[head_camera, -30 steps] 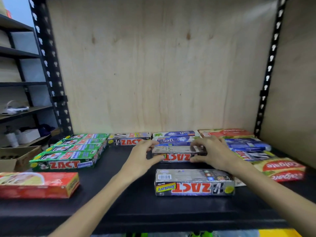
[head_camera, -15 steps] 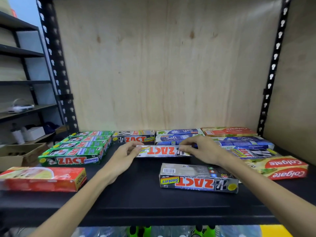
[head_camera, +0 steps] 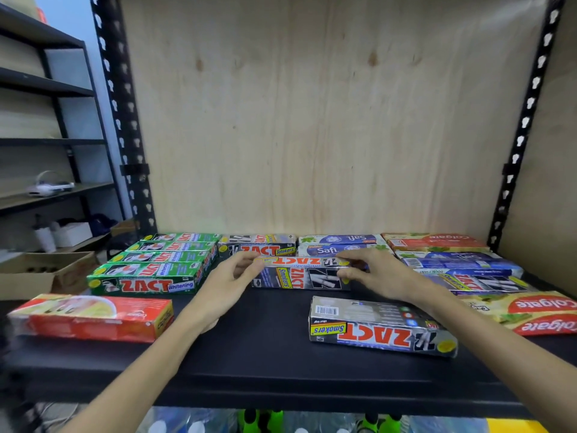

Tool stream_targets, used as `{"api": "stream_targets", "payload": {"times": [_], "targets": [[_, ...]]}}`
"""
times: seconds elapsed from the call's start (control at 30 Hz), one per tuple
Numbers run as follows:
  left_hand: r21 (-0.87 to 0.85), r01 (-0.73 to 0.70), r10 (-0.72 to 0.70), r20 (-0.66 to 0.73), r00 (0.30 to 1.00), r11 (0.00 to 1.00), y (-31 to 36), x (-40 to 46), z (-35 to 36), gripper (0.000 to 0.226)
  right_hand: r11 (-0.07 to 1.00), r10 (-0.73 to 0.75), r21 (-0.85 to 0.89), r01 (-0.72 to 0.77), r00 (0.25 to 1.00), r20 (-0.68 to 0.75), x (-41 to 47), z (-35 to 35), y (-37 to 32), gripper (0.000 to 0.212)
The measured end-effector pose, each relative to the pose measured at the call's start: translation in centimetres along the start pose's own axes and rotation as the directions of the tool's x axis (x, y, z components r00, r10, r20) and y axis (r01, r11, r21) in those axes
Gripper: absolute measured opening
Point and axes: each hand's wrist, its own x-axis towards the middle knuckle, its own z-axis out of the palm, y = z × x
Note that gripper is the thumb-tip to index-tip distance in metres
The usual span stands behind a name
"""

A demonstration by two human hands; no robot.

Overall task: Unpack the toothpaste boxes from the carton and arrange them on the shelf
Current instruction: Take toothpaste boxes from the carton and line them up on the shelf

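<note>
Mid-shelf, left hand (head_camera: 231,278) and right hand (head_camera: 379,273) grip the ends of a silver ZACT Smokers box (head_camera: 301,275). Green ZACT Whitening boxes (head_camera: 150,278) lie left, Safi boxes (head_camera: 340,245) behind, Colgate boxes (head_camera: 537,312) right.

Both hands on silver Zact box (head_camera: 301,274) mid-shelf (head_camera: 249,354); left hand (head_camera: 229,284) at left end; right hand (head_camera: 379,275) at right end; second Zact box (head_camera: 381,328) nearer front.
</note>
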Motion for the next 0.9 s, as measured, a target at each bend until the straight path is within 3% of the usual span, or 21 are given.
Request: {"api": "stream_targets", "payload": {"times": [0.1,0.23,0.33,0.47,0.53,0.67,0.8,0.9], "targets": [[-0.03,0.004,-0.004,-0.003,1.0,1.0,-0.1,0.0,-0.1,0.034,1.0,0.007,0.004,-0.007,1.0,-0.02,0.1,0.2,-0.1,0.052],[-0.034,0.027,-0.028,-0.041,0.999,0.999,0.3,-0.2,0.2,0.02,0.998,0.029,0.055,-0.027,0.998,-0.048,0.0,0.8,0.4,0.036],[0.041,0.029,-0.026,-0.065,0.998,0.999,0.6,-0.5,0.4,0.021,0.997,0.029,0.074,-0.024,0.998,-0.063,-0.2,0.9,0.4,0.03],[0.232,0.017,0.019,-0.152,0.988,0.973,0.7,-0.4,0.7,0.039,0.994,-0.033,0.098,0.043,0.994,-0.105,-0.2,0.8,0.3,0.027],[0.228,0.028,0.012,-0.172,0.985,0.973,0.8,-0.4,0.7,0.041,0.993,-0.014,0.113,0.022,0.997,-0.076,-0.2,0.7,0.5,0.034],[0.182,-0.028,0.042,-0.072,0.997,0.983,0.8,-0.8,0.7,0.04,0.991,0.024,0.129,-0.027,0.999,0.022,-0.3,0.1,0.5,0.051],[0.288,-0.072,0.116,-0.137,0.984,0.955,0.7,-1.0,0.8,0.048,0.989,0.031,0.144,-0.036,0.999,0.036,-0.1,-0.8,-0.2,0.054],[0.467,-0.15,0.277,-0.218,0.936,0.872,1.1,-1.5,1.0,0.032,0.985,0.013,0.172,-0.009,1.0,-0.021,-0.6,-1.6,-1.4,0.053]]}}
